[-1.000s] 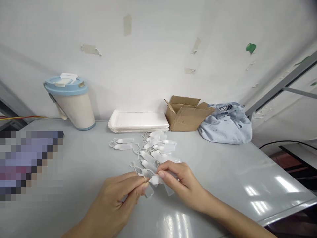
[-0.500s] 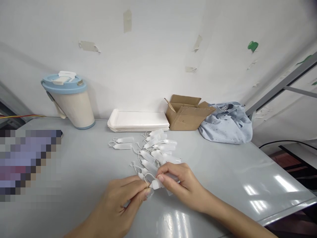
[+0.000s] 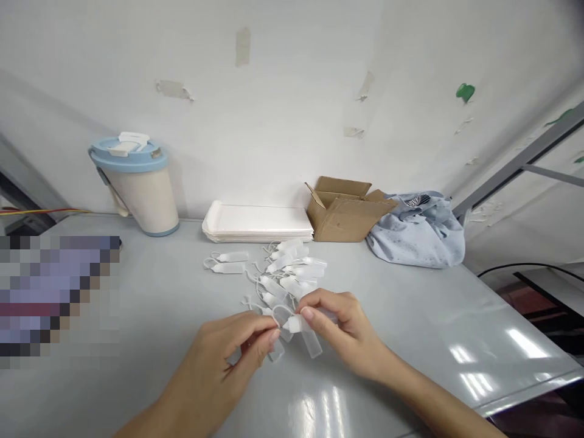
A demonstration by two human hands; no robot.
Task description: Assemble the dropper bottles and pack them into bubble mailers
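Observation:
A small translucent squeeze bottle (image 3: 295,323) with a white nozzle is held sideways over the table, its nozzle pointing left. The fingers of my right hand (image 3: 344,331) are closed around its body and hide most of it. A thin tether (image 3: 279,308) loops from the bottle's neck to the fingertips of my left hand (image 3: 228,356), which pinch its end close to the nozzle tip. The small cap at that end is hidden by my fingers. More of these bottles (image 3: 274,286) lie in a loose pile just beyond and beneath my hands.
Two bottles (image 3: 229,267) lie apart, left of the pile. Along the wall stand a tumbler (image 3: 146,198) with a blue lid, a stack of white padded envelopes (image 3: 260,222), an open cardboard box (image 3: 349,219) and a bundled blue cloth (image 3: 420,234). A pixelated flat object (image 3: 50,292) lies at left.
Both hands have shifted slightly right with the bottle, and the left fingertips now sit a little farther from the nozzle. Other things shift slightly in view because the camera moved.

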